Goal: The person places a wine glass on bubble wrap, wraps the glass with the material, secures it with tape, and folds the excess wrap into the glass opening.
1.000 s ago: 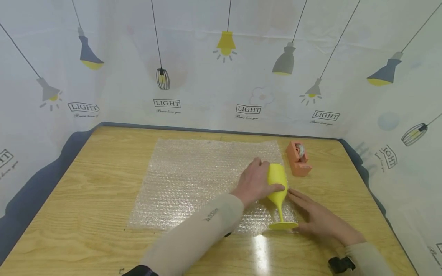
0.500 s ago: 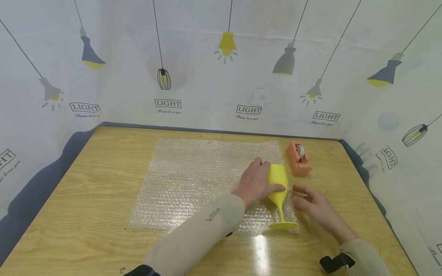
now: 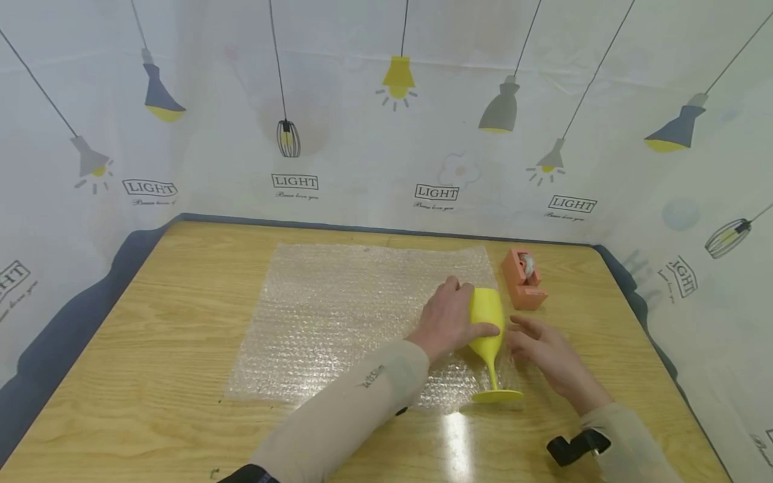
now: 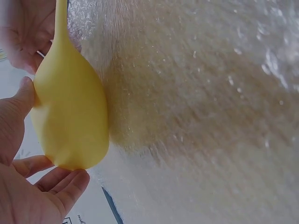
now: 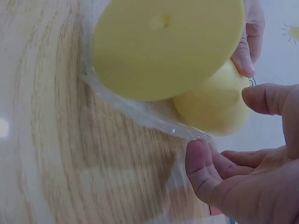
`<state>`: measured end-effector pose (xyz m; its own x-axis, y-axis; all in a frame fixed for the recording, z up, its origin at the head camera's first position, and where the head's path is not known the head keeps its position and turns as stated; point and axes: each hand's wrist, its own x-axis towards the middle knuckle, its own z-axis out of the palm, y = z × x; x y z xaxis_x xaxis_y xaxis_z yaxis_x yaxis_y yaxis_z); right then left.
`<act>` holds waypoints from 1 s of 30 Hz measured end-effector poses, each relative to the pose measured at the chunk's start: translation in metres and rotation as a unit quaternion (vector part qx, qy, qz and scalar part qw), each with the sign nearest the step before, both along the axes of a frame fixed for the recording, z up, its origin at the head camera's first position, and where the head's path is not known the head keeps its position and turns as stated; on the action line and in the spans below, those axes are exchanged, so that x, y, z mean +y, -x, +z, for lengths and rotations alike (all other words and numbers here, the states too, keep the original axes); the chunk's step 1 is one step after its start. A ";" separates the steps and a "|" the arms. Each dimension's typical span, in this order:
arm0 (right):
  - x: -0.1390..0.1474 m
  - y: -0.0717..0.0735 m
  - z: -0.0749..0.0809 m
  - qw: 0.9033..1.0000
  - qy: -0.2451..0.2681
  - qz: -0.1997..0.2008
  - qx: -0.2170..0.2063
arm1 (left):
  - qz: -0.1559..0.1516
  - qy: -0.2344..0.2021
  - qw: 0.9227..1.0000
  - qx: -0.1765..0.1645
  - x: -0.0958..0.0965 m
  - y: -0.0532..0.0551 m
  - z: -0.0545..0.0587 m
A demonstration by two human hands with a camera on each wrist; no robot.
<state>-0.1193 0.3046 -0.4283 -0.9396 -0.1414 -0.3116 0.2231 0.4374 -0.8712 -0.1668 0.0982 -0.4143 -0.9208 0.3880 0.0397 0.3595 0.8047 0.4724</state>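
A yellow goblet [image 3: 486,310] lies on its side on a sheet of bubble wrap [image 3: 338,308], near the sheet's right edge, its round foot towards me. My left hand [image 3: 443,318] holds the bowl, the thumb along one side and the fingers by the rim, as the left wrist view shows on the goblet [image 4: 72,107]. To the right of the bowl is my right hand [image 3: 552,359]. In the right wrist view its fingertips [image 5: 198,156] touch the edge of the bubble wrap [image 5: 140,116], and its thumb stands apart from them.
Beyond the right hand, an orange tape dispenser [image 3: 523,280] with a roll of clear tape stands on the wooden table [image 3: 151,335]. A white curtain [image 3: 338,100] printed with lamps encloses the table's back and sides.
My right hand has drawn back from beside the goblet's bowl and foot, then shifted slightly up along the wrap's right edge. The left hand and goblet stay in place.
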 end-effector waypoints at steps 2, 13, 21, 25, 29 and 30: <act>-0.001 0.001 0.000 1.000 0.000 0.005 -0.001 | -0.001 0.003 1.000 0.004 0.000 0.000 0.000; -0.008 0.005 0.006 0.999 -0.044 0.007 -0.009 | 0.005 -0.022 1.000 -0.020 -0.006 -0.001 0.001; -0.013 0.008 0.009 0.998 -0.058 -0.002 -0.001 | 0.009 -0.046 0.998 -0.045 -0.011 -0.002 0.001; -0.015 0.008 0.010 0.998 -0.065 -0.002 0.003 | 0.009 -0.054 0.997 -0.050 -0.014 -0.002 0.001; -0.017 0.009 0.011 0.997 -0.075 -0.004 0.006 | 0.007 -0.046 0.998 -0.045 -0.016 -0.001 -0.001; -0.017 0.010 0.011 0.997 -0.082 -0.003 0.007 | 0.007 -0.043 0.998 -0.041 -0.016 -0.001 -0.001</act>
